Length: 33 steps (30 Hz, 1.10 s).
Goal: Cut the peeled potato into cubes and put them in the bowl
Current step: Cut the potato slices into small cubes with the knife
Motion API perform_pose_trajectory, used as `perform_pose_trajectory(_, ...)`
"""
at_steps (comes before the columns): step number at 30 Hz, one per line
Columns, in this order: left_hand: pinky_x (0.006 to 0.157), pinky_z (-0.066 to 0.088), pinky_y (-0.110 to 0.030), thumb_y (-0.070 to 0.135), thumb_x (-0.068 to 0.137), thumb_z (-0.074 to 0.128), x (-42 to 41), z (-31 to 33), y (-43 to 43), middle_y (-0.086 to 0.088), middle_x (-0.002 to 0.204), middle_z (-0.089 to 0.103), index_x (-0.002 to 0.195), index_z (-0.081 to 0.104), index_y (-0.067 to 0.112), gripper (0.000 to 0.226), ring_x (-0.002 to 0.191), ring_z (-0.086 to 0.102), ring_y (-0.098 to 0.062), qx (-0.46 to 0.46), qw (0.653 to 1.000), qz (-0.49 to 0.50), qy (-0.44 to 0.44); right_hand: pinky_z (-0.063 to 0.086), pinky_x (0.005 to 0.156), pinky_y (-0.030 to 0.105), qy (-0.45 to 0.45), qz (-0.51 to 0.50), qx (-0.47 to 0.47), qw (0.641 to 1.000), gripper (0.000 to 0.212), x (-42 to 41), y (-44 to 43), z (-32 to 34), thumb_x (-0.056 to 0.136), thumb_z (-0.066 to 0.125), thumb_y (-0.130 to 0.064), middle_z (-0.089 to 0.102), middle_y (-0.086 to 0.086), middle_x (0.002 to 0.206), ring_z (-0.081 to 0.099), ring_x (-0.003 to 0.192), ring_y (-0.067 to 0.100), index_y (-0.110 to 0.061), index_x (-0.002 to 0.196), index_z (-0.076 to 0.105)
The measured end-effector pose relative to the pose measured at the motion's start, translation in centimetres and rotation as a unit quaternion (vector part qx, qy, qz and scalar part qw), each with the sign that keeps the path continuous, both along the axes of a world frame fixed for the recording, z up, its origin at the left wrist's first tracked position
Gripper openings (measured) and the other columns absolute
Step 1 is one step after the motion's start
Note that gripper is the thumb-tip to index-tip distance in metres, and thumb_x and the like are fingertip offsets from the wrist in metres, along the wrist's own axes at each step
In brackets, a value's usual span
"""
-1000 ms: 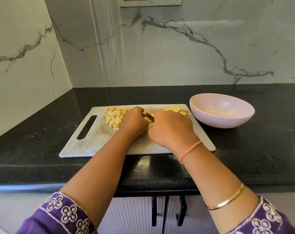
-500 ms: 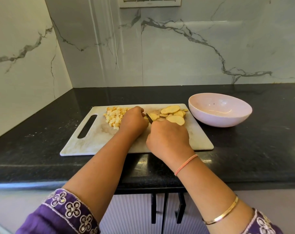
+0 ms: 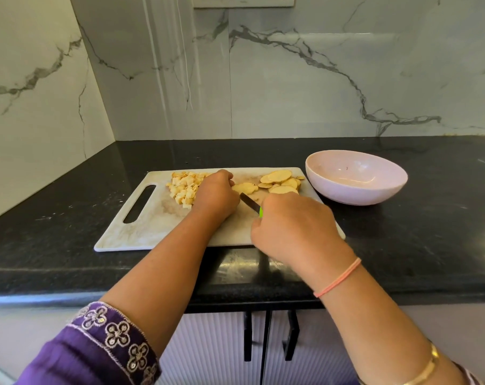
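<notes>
A pale cutting board point(image 3: 141, 232) lies on the black counter. A heap of potato cubes point(image 3: 184, 187) sits at its far left, and round potato slices point(image 3: 277, 180) lie at its far right. My left hand point(image 3: 216, 194) rests curled on the board between them, its fingertips on a slice point(image 3: 245, 187). My right hand point(image 3: 294, 226) grips a knife with a green handle near the board's front edge. The dark blade point(image 3: 249, 202) points toward the left hand. A pink bowl point(image 3: 374, 195) stands right of the board, with no potato in it.
Marble walls close the counter's back and left side. The counter's front edge point(image 3: 69, 273) runs just below the board, with cabinet doors and black handles point(image 3: 266, 337) underneath.
My right hand has drawn the knife back toward me and to the right, uncovering the slices. The left hand stayed in place.
</notes>
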<state>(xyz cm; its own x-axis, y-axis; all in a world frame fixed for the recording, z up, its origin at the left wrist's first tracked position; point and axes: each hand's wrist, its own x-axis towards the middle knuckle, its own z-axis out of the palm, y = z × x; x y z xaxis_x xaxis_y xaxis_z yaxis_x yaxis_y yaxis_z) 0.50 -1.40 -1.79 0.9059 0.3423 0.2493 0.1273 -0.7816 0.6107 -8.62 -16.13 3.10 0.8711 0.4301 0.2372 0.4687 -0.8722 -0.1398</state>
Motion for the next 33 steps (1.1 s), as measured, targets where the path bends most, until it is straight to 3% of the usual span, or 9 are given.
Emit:
perform_pose_trajectory(3,0.097,0.046,-0.029,-0.001,0.089,0.052,-0.4,-0.1,0.2,-0.007,0.127,0.059,0.137,0.046,0.009,0.05,0.113,0.057,-0.021,0.003,1.0,-0.007,-0.008,0.03,0.053,0.027,0.023,-0.019,0.041,0.999,0.023,0.8,-1.4,-0.2,0.091,0.044,-0.03,0.048,-0.004,0.073,0.046,0.072,0.021,-0.021,0.1,0.063)
perform_pose_trajectory(5,0.097,0.045,-0.028,-0.002,0.09,0.05,-0.5,-0.1,0.4,-0.007,0.129,0.057,0.138,0.044,0.009,0.05,0.115,0.055,-0.021,0.01,1.0,-0.005,-0.01,0.036,0.058,0.028,0.039,-0.027,0.071,0.996,0.031,1.5,-2.2,-0.5,0.091,0.044,-0.032,0.053,-0.004,0.074,0.051,0.073,0.021,-0.023,0.113,0.063)
perform_pose_trajectory(8,0.097,0.043,-0.028,-0.004,0.089,0.05,-0.5,0.2,0.4,-0.005,0.133,0.055,0.139,0.044,0.012,0.052,0.119,0.053,-0.02,0.02,1.0,-0.008,-0.019,0.041,0.056,0.028,0.05,-0.031,0.132,0.99,0.026,3.1,-3.3,-0.9,0.091,0.046,-0.031,0.056,-0.003,0.068,0.054,0.067,0.02,-0.023,0.105,0.066)
perform_pose_trajectory(11,0.098,0.042,-0.028,0.001,0.09,0.05,-0.8,0.3,0.2,-0.002,0.134,0.055,0.137,0.046,0.015,0.05,0.121,0.051,-0.018,0.041,0.998,-0.03,-0.033,0.032,0.048,0.027,0.044,-0.038,0.185,0.981,0.024,5.0,-3.7,-1.4,0.09,0.047,-0.027,0.05,-0.001,0.057,0.049,0.059,0.021,-0.014,0.084,0.066)
perform_pose_trajectory(15,0.095,0.044,-0.03,0.026,0.09,0.058,-1.0,-0.1,-0.2,0.002,0.131,0.057,0.131,0.054,0.025,0.041,0.118,0.053,-0.016,0.094,0.992,-0.084,-0.031,0.032,0.049,0.029,0.025,-0.037,0.228,0.973,0.024,6.3,-3.1,-2.7,0.092,0.046,-0.025,0.049,-0.003,0.058,0.05,0.06,0.025,-0.013,0.088,0.066)
perform_pose_trajectory(18,0.091,0.047,-0.031,0.033,0.089,0.058,-0.4,0.1,-0.6,0.003,0.124,0.062,0.125,0.06,0.029,0.036,0.114,0.055,-0.018,0.139,0.986,-0.085,-0.022,0.034,0.055,0.029,0.019,-0.037,0.247,0.968,0.027,6.8,-2.9,-3.5,0.092,0.045,-0.026,0.052,-0.003,0.064,0.052,0.066,0.024,-0.016,0.102,0.068)
perform_pose_trajectory(24,0.08,0.049,-0.03,0.024,0.092,0.051,1.1,0.4,0.7,-0.001,0.113,0.068,0.114,0.068,0.019,0.028,0.102,0.06,-0.02,0.181,0.983,0.0,-0.009,0.033,0.051,0.027,0.012,-0.022,0.266,0.964,0.029,7.3,-2.7,-4.3,0.093,0.045,-0.026,0.054,-0.003,0.064,0.051,0.06,0.02,-0.016,0.109,0.066)
perform_pose_trajectory(28,0.086,0.045,-0.034,0.011,0.094,0.049,1.6,0.5,1.6,-0.008,0.12,0.062,0.118,0.065,0.015,0.029,0.115,0.051,-0.027,0.183,0.981,0.065,-0.01,0.029,0.048,0.026,-0.002,-0.023,0.262,0.965,0.028,7.5,-3.1,-4.6,0.093,0.046,-0.026,0.048,-0.008,0.061,0.047,0.057,0.015,-0.012,0.106,0.067)
perform_pose_trajectory(33,0.088,0.045,-0.034,0.006,0.093,0.044,1.4,0.9,0.5,-0.007,0.124,0.062,0.117,0.066,0.016,0.034,0.117,0.051,-0.025,0.17,0.984,0.024,-0.043,0.027,0.048,0.026,0.001,-0.027,0.265,0.964,0.028,7.8,-3.0,-4.8,0.092,0.046,-0.025,0.048,-0.006,0.061,0.047,0.057,0.017,-0.011,0.102,0.067)
